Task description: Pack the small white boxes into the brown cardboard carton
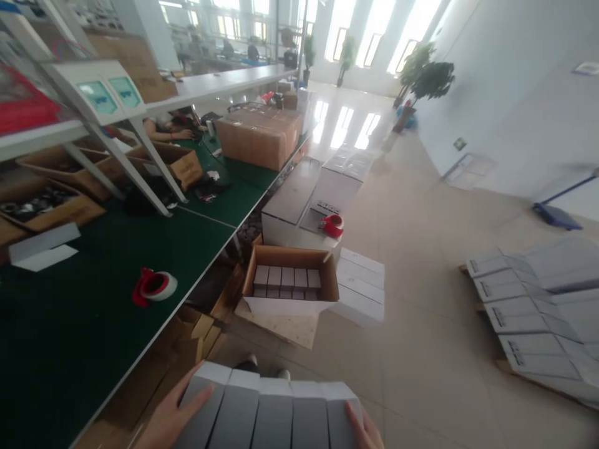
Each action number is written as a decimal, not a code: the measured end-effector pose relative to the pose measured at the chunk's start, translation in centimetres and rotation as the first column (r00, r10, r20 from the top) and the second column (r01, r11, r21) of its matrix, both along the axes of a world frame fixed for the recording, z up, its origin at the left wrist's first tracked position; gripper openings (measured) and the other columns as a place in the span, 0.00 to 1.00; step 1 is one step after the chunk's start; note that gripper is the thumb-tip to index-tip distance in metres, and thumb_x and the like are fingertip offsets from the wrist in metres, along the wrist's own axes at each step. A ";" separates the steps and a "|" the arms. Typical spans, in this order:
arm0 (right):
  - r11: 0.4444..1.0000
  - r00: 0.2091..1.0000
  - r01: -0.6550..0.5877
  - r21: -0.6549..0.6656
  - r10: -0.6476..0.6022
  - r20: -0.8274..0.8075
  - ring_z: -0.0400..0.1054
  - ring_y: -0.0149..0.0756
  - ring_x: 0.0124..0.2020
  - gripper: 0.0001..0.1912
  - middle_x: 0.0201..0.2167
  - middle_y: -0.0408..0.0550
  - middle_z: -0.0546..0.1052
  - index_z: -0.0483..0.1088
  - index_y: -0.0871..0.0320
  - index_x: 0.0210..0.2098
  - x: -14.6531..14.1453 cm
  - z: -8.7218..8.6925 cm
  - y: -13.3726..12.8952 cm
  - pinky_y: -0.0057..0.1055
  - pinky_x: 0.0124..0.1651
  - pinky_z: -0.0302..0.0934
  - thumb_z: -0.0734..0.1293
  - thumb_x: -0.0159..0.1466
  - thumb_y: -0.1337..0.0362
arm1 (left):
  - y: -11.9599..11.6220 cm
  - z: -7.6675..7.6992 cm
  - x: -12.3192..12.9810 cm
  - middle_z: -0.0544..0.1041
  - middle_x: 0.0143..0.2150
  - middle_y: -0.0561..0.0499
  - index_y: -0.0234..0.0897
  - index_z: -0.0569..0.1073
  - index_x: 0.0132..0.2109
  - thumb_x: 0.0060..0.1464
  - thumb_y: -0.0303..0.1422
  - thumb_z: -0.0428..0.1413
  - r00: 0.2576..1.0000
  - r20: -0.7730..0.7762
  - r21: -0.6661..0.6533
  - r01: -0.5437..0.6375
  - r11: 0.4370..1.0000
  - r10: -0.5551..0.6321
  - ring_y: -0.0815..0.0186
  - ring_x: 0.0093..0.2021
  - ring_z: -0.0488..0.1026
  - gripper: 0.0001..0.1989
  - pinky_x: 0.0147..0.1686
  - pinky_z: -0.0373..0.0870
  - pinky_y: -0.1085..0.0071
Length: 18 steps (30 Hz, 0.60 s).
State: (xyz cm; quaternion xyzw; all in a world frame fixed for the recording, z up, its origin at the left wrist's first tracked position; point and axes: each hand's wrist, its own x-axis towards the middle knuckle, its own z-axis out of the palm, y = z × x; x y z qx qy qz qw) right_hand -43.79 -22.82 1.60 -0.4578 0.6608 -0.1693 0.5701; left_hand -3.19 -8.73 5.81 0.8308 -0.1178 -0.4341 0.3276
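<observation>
A row of several small white boxes (274,411) is squeezed between my two hands at the bottom of the head view. My left hand (175,405) presses on the left end of the row, its thumb over the top of the end box. At the right end my right hand (362,427) grips the last box. Beyond the row, on the floor side of the bench, stands an open carton (290,305) with similar small white boxes inside it. The lower part of the row is cut off by the frame.
Left runs a green-topped workbench (93,349) with a red tape dispenser (154,285), parts cartons and a large brown carton (257,134). Another tape dispenser (332,226) lies on white cartons (292,193). White cartons (524,312) are stacked on a pallet at right. A person's arm (171,134) rests farther along the bench.
</observation>
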 end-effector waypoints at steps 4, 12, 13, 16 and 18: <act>0.999 1.000 -0.012 -0.031 0.012 0.023 0.66 0.62 0.63 0.40 0.50 0.52 0.82 0.81 0.54 0.45 1.8 0.2 -7.1 0.47 0.64 0.63 0.70 0.48 0.29 | -4.9 0.8 0.7 0.77 0.60 0.42 0.40 0.76 0.57 0.38 0.59 0.61 0.998 0.057 -0.040 -0.007 0.999 0.009 0.40 0.63 0.69 0.42 0.65 0.64 0.51; 0.999 0.998 0.038 -0.007 -0.037 0.045 0.70 0.59 0.58 0.44 0.54 0.52 0.80 0.74 0.56 0.54 8.6 3.6 -20.0 0.43 0.55 0.69 0.69 0.51 0.30 | -18.7 3.9 4.2 0.78 0.57 0.41 0.36 0.72 0.61 0.41 0.56 0.61 0.998 0.053 -0.100 -0.012 0.995 0.018 0.44 0.57 0.74 0.43 0.55 0.74 0.58; 0.999 0.998 0.037 -0.010 -0.036 0.056 0.70 0.59 0.57 0.44 0.54 0.52 0.80 0.73 0.56 0.55 9.5 3.6 -21.6 0.42 0.54 0.69 0.68 0.52 0.30 | -20.1 4.1 4.9 0.78 0.57 0.40 0.36 0.71 0.61 0.41 0.56 0.61 0.999 0.043 -0.103 -0.014 0.995 0.019 0.45 0.56 0.75 0.43 0.52 0.75 0.59; 1.000 0.995 0.017 0.000 -0.017 0.101 0.72 0.57 0.54 0.43 0.50 0.52 0.81 0.73 0.57 0.55 12.0 2.6 -25.5 0.41 0.51 0.70 0.68 0.53 0.31 | -23.6 4.4 6.7 0.77 0.58 0.40 0.38 0.69 0.63 0.44 0.55 0.61 0.999 0.036 -0.090 -0.018 0.996 0.022 0.46 0.55 0.75 0.43 0.47 0.76 0.61; 1.000 0.991 0.010 0.020 -0.012 0.133 0.72 0.55 0.53 0.42 0.49 0.52 0.82 0.74 0.57 0.53 13.6 1.3 -27.6 0.40 0.52 0.70 0.68 0.53 0.32 | -25.1 4.3 7.5 0.77 0.58 0.40 0.39 0.69 0.63 0.45 0.55 0.61 0.997 0.064 -0.072 -0.027 0.997 0.031 0.47 0.56 0.75 0.42 0.47 0.76 0.61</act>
